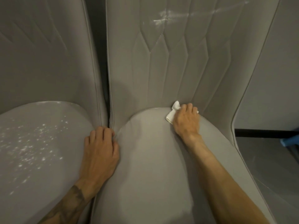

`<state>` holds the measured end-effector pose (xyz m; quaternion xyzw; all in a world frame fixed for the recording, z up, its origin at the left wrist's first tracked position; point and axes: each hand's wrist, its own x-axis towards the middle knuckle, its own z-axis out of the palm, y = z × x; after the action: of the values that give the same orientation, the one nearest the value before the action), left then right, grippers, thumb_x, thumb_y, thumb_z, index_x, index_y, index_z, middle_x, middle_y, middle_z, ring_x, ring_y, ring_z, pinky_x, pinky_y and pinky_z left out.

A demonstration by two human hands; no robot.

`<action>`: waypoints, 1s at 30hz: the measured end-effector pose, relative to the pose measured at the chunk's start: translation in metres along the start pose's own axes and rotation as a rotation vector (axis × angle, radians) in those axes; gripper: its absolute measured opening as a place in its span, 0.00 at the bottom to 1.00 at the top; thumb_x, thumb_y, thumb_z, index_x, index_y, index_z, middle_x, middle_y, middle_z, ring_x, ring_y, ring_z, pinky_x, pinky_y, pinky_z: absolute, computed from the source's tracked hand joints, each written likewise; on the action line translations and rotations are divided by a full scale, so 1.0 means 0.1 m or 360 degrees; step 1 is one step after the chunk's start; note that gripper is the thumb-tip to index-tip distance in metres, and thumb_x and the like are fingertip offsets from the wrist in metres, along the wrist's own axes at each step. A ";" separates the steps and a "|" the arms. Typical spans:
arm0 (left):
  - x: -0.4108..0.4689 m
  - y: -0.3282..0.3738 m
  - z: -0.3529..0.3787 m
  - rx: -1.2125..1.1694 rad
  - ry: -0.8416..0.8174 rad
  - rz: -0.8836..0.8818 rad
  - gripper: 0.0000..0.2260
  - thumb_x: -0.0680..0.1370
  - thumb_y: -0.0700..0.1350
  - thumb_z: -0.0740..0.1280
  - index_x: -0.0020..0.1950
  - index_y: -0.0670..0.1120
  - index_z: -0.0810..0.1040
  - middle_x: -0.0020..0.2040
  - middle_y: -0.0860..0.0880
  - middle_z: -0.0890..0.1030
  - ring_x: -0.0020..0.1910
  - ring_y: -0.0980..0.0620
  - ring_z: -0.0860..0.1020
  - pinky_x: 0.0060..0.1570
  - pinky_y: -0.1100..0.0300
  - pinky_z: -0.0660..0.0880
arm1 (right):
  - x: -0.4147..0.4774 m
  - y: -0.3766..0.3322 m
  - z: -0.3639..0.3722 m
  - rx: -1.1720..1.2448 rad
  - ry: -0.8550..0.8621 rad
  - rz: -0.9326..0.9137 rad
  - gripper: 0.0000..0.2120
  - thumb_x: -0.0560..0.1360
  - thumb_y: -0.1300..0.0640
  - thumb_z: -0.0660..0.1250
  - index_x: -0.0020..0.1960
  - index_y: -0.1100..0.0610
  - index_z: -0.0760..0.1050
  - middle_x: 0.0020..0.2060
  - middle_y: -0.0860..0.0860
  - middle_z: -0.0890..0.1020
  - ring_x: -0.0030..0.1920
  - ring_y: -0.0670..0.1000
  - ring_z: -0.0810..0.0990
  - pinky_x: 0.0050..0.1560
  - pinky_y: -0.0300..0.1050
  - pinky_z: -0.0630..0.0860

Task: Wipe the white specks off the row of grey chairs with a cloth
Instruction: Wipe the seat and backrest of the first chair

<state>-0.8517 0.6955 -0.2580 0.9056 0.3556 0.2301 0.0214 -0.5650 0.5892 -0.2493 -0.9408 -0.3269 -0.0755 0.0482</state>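
Two grey upholstered chairs stand side by side. The middle chair's seat (145,159) looks free of specks. My right hand (186,120) grips a small white cloth (172,113) at the back of that seat, where it meets the quilted backrest (161,70). White smears (163,17) mark the upper backrest. My left hand (101,147) rests with curled fingers on the seam between the two seats. The left chair's seat (48,159) is dotted with several white specks (32,139).
A dark gap (100,46) runs between the two backrests. At the right, past the chair's edge, lie grey floor (267,159), a black strip along a wall and a blue object (291,141).
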 end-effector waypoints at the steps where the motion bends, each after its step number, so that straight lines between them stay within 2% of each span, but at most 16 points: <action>1: 0.00 0.01 0.00 0.0003 -0.0011 -0.0005 0.06 0.77 0.45 0.58 0.51 0.46 0.72 0.48 0.44 0.73 0.46 0.41 0.71 0.46 0.43 0.69 | 0.00 -0.20 -0.01 0.0016 -0.0006 -0.0004 0.15 0.78 0.59 0.54 0.62 0.61 0.69 0.60 0.59 0.73 0.59 0.62 0.71 0.59 0.56 0.67; 5: 0.01 0.01 -0.02 0.0011 -0.0038 -0.0022 0.06 0.78 0.46 0.57 0.51 0.47 0.72 0.48 0.45 0.73 0.46 0.42 0.71 0.46 0.44 0.71 | -0.17 -1.15 0.03 0.0328 -0.0038 -0.0338 0.13 0.81 0.58 0.52 0.62 0.57 0.69 0.60 0.56 0.74 0.60 0.60 0.71 0.62 0.53 0.64; 9: 0.03 0.00 -0.02 -0.0001 -0.0064 0.0005 0.08 0.78 0.47 0.57 0.51 0.46 0.74 0.48 0.46 0.74 0.44 0.42 0.73 0.44 0.46 0.72 | -0.13 -1.09 0.06 0.0460 -0.0006 -0.0470 0.12 0.83 0.56 0.50 0.59 0.57 0.70 0.58 0.55 0.74 0.58 0.58 0.71 0.60 0.50 0.65; 13: 0.31 0.07 -0.10 -0.0048 -0.0030 0.0035 0.15 0.80 0.50 0.58 0.58 0.43 0.78 0.56 0.42 0.76 0.50 0.40 0.76 0.48 0.46 0.75 | 0.00 -0.91 -0.08 0.0897 0.0239 -0.0215 0.10 0.83 0.59 0.53 0.56 0.58 0.73 0.55 0.55 0.74 0.55 0.58 0.70 0.61 0.52 0.67; 16: 0.79 0.17 -0.25 -0.0087 0.0153 0.0072 0.15 0.80 0.48 0.61 0.63 0.42 0.77 0.58 0.39 0.73 0.53 0.37 0.75 0.52 0.42 0.75 | 0.05 -0.88 -0.32 0.1039 0.0480 -0.0203 0.09 0.83 0.59 0.55 0.56 0.58 0.73 0.54 0.54 0.75 0.53 0.57 0.71 0.60 0.52 0.69; 19: 1.29 0.22 -0.42 -0.0131 0.0381 0.0106 0.13 0.82 0.44 0.66 0.65 0.41 0.74 0.62 0.37 0.70 0.56 0.34 0.73 0.56 0.39 0.74 | 0.29 -0.69 -0.75 0.1022 0.0964 -0.0187 0.07 0.82 0.60 0.58 0.57 0.58 0.73 0.54 0.55 0.75 0.53 0.58 0.72 0.59 0.50 0.68; 21: 1.62 0.23 -0.53 -0.0147 0.0525 0.0156 0.17 0.81 0.44 0.69 0.67 0.41 0.73 0.66 0.35 0.70 0.62 0.33 0.72 0.63 0.39 0.71 | 0.56 -0.53 -1.09 0.0930 0.1312 -0.0208 0.08 0.81 0.60 0.59 0.59 0.59 0.72 0.57 0.54 0.74 0.56 0.57 0.71 0.61 0.50 0.67; 23: 1.93 0.29 -0.65 -0.0121 0.0666 0.0227 0.19 0.82 0.46 0.67 0.71 0.41 0.71 0.70 0.34 0.69 0.69 0.32 0.70 0.70 0.39 0.66 | 0.85 -0.34 -1.36 0.0837 0.1541 -0.0209 0.10 0.81 0.59 0.60 0.61 0.59 0.72 0.59 0.54 0.73 0.59 0.56 0.72 0.65 0.49 0.67; 26: 2.35 0.39 -0.81 0.0040 0.0826 0.0310 0.23 0.85 0.51 0.61 0.79 0.46 0.67 0.77 0.38 0.68 0.79 0.36 0.65 0.79 0.37 0.56 | 1.11 -0.13 -1.46 0.0592 0.1567 -0.0184 0.12 0.81 0.57 0.60 0.62 0.60 0.73 0.61 0.56 0.75 0.61 0.59 0.73 0.68 0.50 0.67; 30: 2.78 0.36 -0.91 0.0152 0.0899 0.0380 0.24 0.86 0.55 0.56 0.82 0.52 0.60 0.82 0.41 0.63 0.82 0.39 0.62 0.80 0.32 0.50 | 1.17 0.08 -1.37 0.0324 0.1492 -0.0250 0.15 0.80 0.57 0.62 0.64 0.61 0.75 0.61 0.58 0.78 0.61 0.58 0.72 0.65 0.51 0.69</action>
<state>-0.6903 0.8391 -0.0576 0.8411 0.2489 0.4567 -0.1482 -0.4847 0.6351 -0.0950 -0.7686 -0.3457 -0.4621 0.2761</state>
